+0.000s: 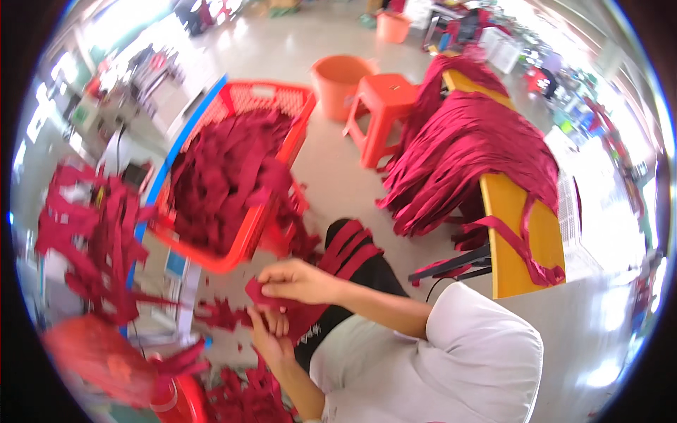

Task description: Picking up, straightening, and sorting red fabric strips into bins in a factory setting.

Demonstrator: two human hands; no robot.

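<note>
Right hand (300, 280): pinches the upper edge of a dark red fabric strip (271, 299).
Left hand (271, 337): grips the same strip from below.
Red plastic basket (282, 95): heaped with dark red strips, tilted, just beyond the hands.
Yellow surface (518, 240): draped with more strips, at right.
Orange stool (381, 106): beside an orange bucket (338, 81).

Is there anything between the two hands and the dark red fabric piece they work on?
Nothing visible. The right hand pinches the dark red fabric piece from above, and the left hand grips it from below. The red basket of strips sits beyond, to the left.
</note>
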